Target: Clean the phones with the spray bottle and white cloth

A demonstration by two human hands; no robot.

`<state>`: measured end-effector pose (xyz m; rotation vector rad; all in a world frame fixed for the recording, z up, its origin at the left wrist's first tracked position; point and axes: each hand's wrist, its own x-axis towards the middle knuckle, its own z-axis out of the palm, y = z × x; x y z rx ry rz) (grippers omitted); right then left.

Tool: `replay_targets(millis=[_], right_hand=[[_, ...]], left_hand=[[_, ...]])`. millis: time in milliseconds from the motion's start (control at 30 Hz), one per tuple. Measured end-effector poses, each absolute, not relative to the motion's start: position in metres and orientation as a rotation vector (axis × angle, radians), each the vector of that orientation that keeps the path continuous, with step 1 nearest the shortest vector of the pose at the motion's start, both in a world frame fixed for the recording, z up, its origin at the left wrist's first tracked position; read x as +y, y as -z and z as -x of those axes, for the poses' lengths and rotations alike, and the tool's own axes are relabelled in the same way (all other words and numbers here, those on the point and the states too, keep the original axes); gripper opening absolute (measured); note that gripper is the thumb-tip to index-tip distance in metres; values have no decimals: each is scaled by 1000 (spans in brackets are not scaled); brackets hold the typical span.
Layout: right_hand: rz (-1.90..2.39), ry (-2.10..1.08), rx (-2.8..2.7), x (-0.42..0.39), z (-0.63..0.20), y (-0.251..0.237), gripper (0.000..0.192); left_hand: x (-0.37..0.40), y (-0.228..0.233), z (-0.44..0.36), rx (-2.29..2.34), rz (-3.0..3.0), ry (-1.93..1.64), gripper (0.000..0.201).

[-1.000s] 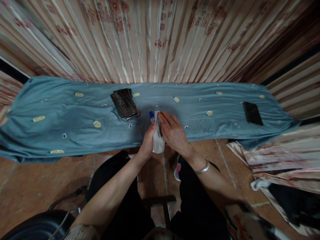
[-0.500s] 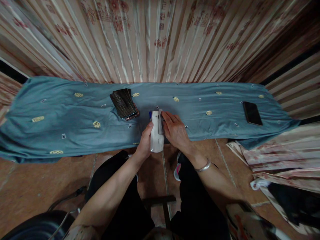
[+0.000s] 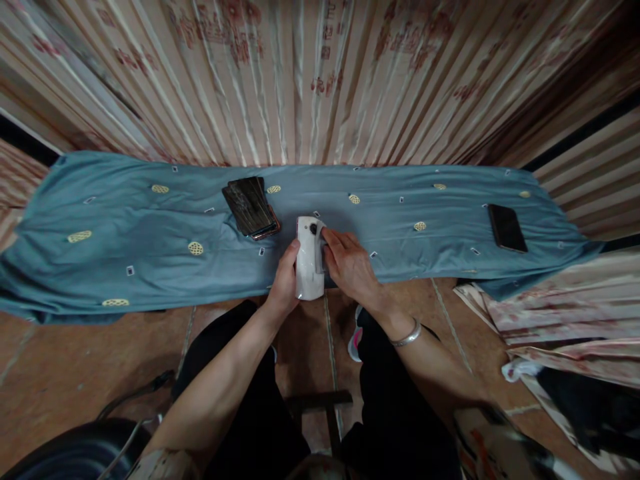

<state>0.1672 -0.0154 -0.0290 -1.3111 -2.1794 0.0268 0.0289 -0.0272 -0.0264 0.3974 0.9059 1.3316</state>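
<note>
From here, the blue-covered table [image 3: 380, 227] bears a phone stack [image 3: 250, 207] left of its middle. At the table's near edge, the left hand [image 3: 284, 277] clasps a white phone [image 3: 307, 270], back up, by its left side. The right hand [image 3: 353, 267] has half-curled fingers touching clear film [image 3: 319, 259] along the opposite side; whether they pinch, I can't tell. That film looks partly lifted, the rest seemingly left on.
</note>
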Motion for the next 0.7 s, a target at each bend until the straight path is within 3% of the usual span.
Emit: replay_targets(millis=[700], right_hand=[[1221,-44,-2287,-35,-157,21,37]], left_hand=[[-21,14,-16,871,-332,-1401,29]])
